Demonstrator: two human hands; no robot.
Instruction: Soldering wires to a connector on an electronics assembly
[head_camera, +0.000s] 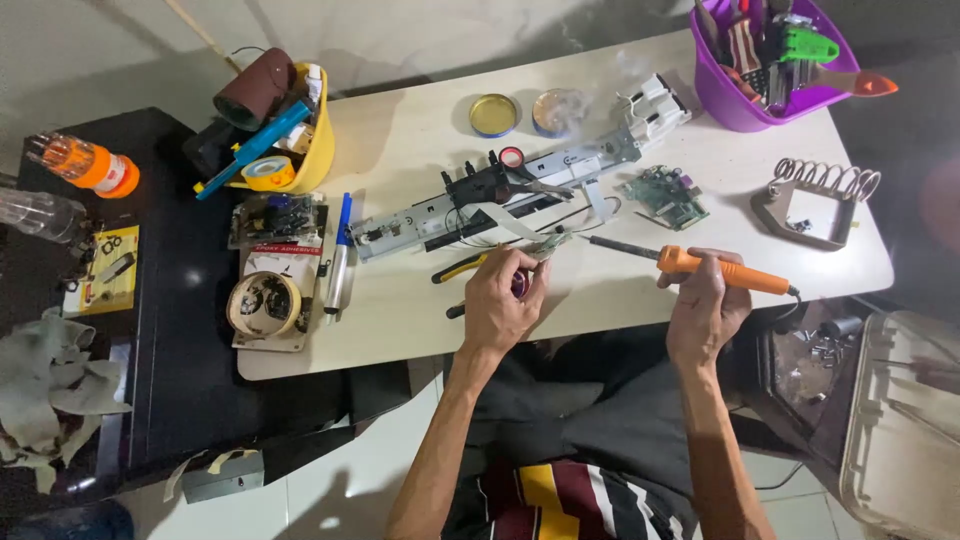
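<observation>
Head view: right hand (706, 305) closed around orange iron (700, 265), tip pointing left toward a small board (548, 242) near table centre. Left hand (500, 300) fingers pinched shut at that board's near edge; can't tell exactly what they grip, the board or a wire. Yellow pliers (458, 268) lie just left of left hand, partly under it. Behind the board: long grey assembly (520, 185) lying diagonally across the table (400, 320), red tape roll (511, 157) touching it. Green PCB (665, 195) just right of assembly. Two round tins (494, 114) at far edge. Coil iron stand (815, 200) at right, well apart from iron. Purple tub (770, 55) of tools far right corner. Yellow bowl (305, 145) far left. Blue pen (340, 255) on left side of table.
</observation>
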